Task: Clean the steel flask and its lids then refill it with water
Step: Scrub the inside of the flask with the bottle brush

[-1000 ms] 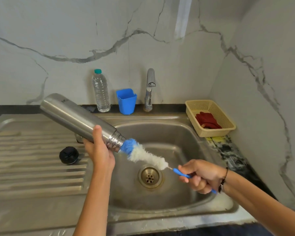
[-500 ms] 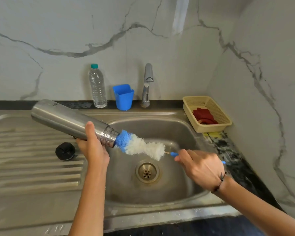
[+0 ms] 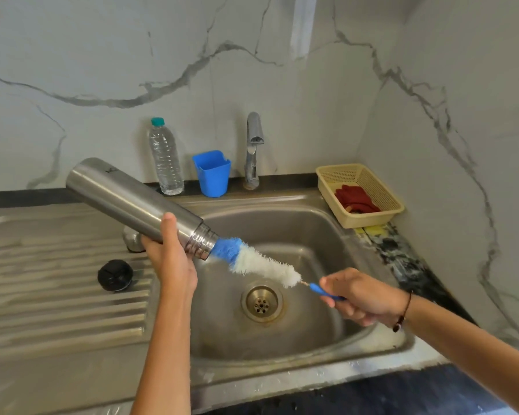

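Steel flask [image 3: 132, 202], tilted mouth-down over the sink [image 3: 282, 223], is gripped by the left hand [image 3: 171, 259]; the right hand [image 3: 360, 298] grips a bottle brush [image 3: 252, 260] whose blue tip is at the mouth.

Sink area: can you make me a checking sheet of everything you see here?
Surface: steel sink with ribbed draining board.
Job's things: steel flask tilted over the basin, bottle brush tip in its mouth; black lid on the draining board.
Clutter: water bottle, blue cup, basket holding red gloves.
Grippers: left hand grips the flask; right hand grips the brush handle.
Cables: nothing seen.
Surroundings: tap, marble walls.
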Available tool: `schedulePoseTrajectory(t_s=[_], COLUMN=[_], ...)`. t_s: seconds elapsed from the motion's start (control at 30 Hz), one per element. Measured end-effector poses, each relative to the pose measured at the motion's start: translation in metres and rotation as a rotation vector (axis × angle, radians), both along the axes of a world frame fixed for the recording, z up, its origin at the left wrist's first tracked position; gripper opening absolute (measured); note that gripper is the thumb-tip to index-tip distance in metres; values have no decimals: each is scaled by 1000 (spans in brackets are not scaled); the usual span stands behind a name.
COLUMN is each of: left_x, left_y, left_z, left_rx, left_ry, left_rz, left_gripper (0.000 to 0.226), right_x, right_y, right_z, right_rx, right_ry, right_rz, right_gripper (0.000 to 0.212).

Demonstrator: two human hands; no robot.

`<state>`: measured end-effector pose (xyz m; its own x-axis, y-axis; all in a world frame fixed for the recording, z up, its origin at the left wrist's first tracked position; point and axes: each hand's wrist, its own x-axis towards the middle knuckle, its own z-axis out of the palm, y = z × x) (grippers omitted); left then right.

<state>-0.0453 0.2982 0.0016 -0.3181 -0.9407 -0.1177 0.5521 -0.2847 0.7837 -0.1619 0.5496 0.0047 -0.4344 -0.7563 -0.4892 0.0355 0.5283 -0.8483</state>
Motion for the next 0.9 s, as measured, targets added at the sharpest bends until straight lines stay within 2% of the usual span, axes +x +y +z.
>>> schedulePoseTrajectory(t_s=[0.1,0.17,0.2,0.23,0.27,0.33,0.37,0.4,0.43,0.63,0.73,0.9], left_x=[0,1,1,1,1,-1,-2,-3,-3,-3,-5,-4], left_y=[0,1,0,0,-1,-3,-3,-2,0,1,0,2], left_z=[-5,-10,-12,-12,-13,-12,-10,-9,-8,-7,-4,6], left_rx=[-42,-71,-75,-69,-57,2,35,59,74,211,280,388], left_ry=[-28,-51,-58,-60,-59,-39,-24,-16,-12,-69,-110,-81], left_rz=[-4,-25,-38,-43,-33,3,19,29,33,99,127,99], left_gripper=[32,36,43,47,47,41,37,35,33,46,38,49], right_x=[-12,-16,-15,-12,-7,1,3,4,4,-2,-8,-13], right_y=[4,5,4,4,3,4,6,8,9,11,10,10], right_z=[-1,2,3,0,-6,-19,-25,-28,-30,-26,-18,-8], right_rx=[95,142,152,128,83,14,-9,-32,-58,-204,-241,-328], right_ry=[-288,-342,-300,-155,118,949,1256,1474,1589,1907,1992,2046], right_rz=[2,1,-18,-37,-35,12,16,16,32,32,61,68], right_gripper=[42,40,40,41,43,49,52,54,54,52,44,23])
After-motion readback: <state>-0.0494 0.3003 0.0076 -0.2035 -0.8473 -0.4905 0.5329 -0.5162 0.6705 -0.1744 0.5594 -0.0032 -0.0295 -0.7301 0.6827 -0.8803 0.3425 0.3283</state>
